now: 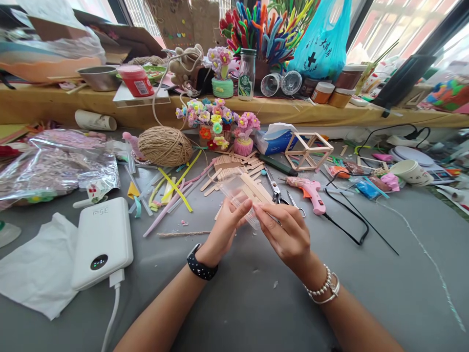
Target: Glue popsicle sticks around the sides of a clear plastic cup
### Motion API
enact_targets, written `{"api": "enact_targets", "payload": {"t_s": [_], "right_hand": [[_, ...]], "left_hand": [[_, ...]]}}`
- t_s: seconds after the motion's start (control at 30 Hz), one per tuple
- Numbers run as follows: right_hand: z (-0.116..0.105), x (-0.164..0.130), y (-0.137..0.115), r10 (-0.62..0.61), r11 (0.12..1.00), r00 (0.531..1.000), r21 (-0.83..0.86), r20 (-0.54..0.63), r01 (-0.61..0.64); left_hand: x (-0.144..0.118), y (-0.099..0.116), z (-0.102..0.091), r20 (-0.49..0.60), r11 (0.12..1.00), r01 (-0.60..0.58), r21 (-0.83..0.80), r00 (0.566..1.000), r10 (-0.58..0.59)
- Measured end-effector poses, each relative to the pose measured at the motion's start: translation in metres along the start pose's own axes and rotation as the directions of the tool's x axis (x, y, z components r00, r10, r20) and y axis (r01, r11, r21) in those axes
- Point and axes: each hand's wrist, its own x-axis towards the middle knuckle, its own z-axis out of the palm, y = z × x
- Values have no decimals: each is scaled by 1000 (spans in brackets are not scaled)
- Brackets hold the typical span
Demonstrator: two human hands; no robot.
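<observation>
In the middle of the head view, my left hand (227, 225) is closed on a clear plastic packet (234, 188), thumb on top. My right hand (286, 232) pinches at the packet's right edge; whether its fingertips also grip a stick is hidden. Wide wooden craft sticks (256, 189) show at the packet, inside or behind it, I cannot tell which. Beyond it lies a loose pile of craft sticks (229, 166). Scissors (273, 185) rest just past my right hand, and a pink glue gun (308, 192) lies to their right.
Left of my hands are yellow and pink pipe cleaners (183, 181), a ball of twine (164, 146) and a white power bank (104, 239) with a cable. A wooden stick frame (309, 150) stands behind the glue gun. Its black cord (361, 239) loops on the right. Jars line the back ledge (146, 108).
</observation>
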Motion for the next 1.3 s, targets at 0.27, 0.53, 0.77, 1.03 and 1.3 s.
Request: {"api": "enact_targets", "payload": {"t_s": [0.27, 0.53, 0.77, 1.03, 1.3], "right_hand": [[-5, 8, 3, -12, 999, 995, -43, 102, 16], [-15, 17, 23, 23, 974, 921, 201, 390, -109], [-15, 17, 22, -19, 972, 881, 216, 473, -95], [-18, 18, 21, -20, 977, 872, 193, 489, -86], [-18, 19, 22, -13, 973, 883, 210, 470, -98]], "left_hand": [[3, 4, -2, -20, 999, -54, -6, 998, 54], [3, 16, -5, 37, 992, 10, 124, 999, -15], [5, 13, -9, 106, 959, 23, 282, 993, -54], [4, 15, -7, 181, 930, -8, 367, 981, -63], [5, 13, -8, 163, 944, -9, 329, 986, -47]]}}
